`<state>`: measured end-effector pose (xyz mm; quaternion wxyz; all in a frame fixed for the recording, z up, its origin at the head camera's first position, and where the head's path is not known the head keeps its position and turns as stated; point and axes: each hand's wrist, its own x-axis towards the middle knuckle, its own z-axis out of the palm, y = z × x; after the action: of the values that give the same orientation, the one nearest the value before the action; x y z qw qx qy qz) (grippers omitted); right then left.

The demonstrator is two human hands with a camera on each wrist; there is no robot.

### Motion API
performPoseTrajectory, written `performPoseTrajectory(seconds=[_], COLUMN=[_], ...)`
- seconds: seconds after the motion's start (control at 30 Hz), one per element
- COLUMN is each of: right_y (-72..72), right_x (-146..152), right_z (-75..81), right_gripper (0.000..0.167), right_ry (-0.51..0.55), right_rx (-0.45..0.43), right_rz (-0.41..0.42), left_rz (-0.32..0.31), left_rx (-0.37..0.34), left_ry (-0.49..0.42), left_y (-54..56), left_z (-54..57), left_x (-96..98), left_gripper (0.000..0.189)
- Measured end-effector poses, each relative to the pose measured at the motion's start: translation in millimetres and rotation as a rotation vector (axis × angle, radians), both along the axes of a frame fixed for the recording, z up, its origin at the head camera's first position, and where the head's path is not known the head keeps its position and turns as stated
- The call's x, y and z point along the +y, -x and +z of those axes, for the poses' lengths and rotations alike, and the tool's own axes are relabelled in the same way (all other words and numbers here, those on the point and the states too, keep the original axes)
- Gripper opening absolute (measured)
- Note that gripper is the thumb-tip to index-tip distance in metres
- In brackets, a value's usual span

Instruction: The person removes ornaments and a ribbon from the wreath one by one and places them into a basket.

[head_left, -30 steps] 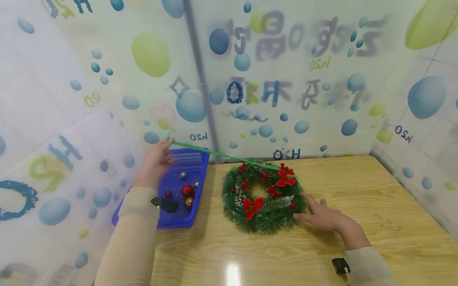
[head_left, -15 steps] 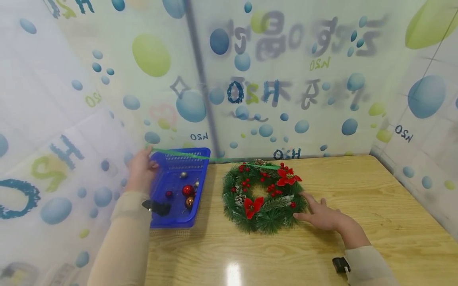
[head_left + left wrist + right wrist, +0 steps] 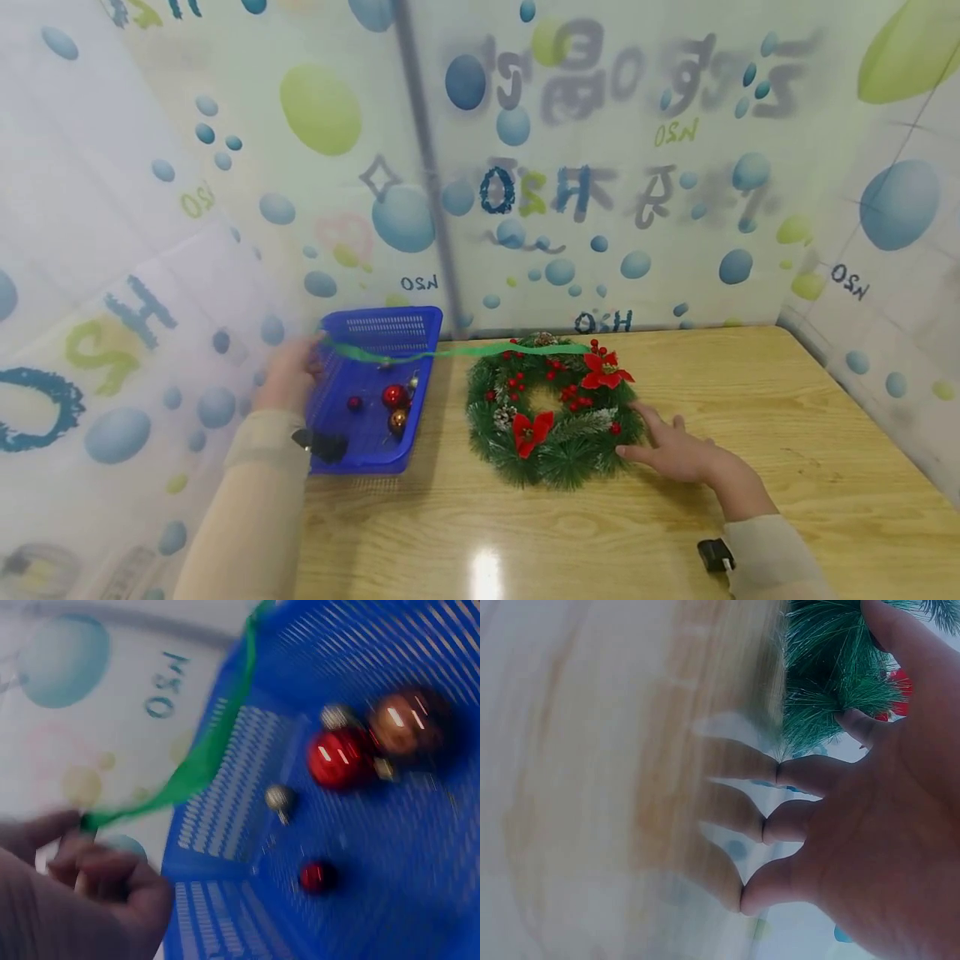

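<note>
My left hand (image 3: 287, 375) is at the left side of the blue basket (image 3: 429, 367) and pinches one end of a green ribbon (image 3: 199, 772) between thumb and fingers. From there the ribbon sags over the basket and runs to the far side of a Christmas wreath (image 3: 562, 468). The wreath lies flat, with green needles, red poinsettias (image 3: 532, 433), red berries and a pine cone (image 3: 504, 415). At its right edge my right hand (image 3: 681, 454) rests with spread fingers, thumb and forefinger touching the needles. The ribbon's far end is hidden among the wreath's greenery.
Inside the basket lie several ornament balls: a large red one (image 3: 341, 759), a copper one (image 3: 409, 724), a small red one (image 3: 318, 877) and small pale ones. The wooden table (image 3: 750, 375) meets a printed curtain (image 3: 637, 208) behind and at the left.
My left hand has moved left and down, drawing the ribbon's end across the basket; the ribbon, straight before, now hangs slack. My right hand and the wreath have stayed in place.
</note>
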<state>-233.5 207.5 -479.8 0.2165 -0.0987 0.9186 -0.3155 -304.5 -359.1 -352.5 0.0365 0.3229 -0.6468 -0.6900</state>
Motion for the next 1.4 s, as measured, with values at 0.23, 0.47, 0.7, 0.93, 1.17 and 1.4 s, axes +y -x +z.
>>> performPoseTrajectory(seconds=[0.23,0.47,0.7,0.93,1.17,1.4], right_y=[-0.4,-0.3,0.7,1.8,0.4,-1.2], right_x=[1,1,3,3,-1,1], right_z=[-1.4,-2.0,-2.6,-4.4,-5.4,-1.0], right_gripper=[0.102,0.102,0.103,0.103,0.102,0.102], right_ry=[0.000,0.005,0.020,0.013,0.014,0.008], right_rx=[-0.006,-0.008,-0.014,-0.009,-0.012,0.001], right_rz=[-0.002,0.002,0.001,0.003,0.007,0.000], left_rz=[-0.466,-0.529,-0.500,-0.523,-0.545,-0.553], left_rx=[-0.015,0.048,0.182,0.215,0.143,0.091], left_ry=[0.351,0.381,0.274,0.170,0.143,0.119], left_y=[-0.9,0.6,4.0,13.5,24.3,34.6], left_z=[-10.1,1.4,9.3,-26.3,-63.5,-73.8], left_x=[19.0,57.0,140.2,205.3,223.2,231.4], left_gripper=[0.015,0.057,0.046,0.034,0.048,0.044])
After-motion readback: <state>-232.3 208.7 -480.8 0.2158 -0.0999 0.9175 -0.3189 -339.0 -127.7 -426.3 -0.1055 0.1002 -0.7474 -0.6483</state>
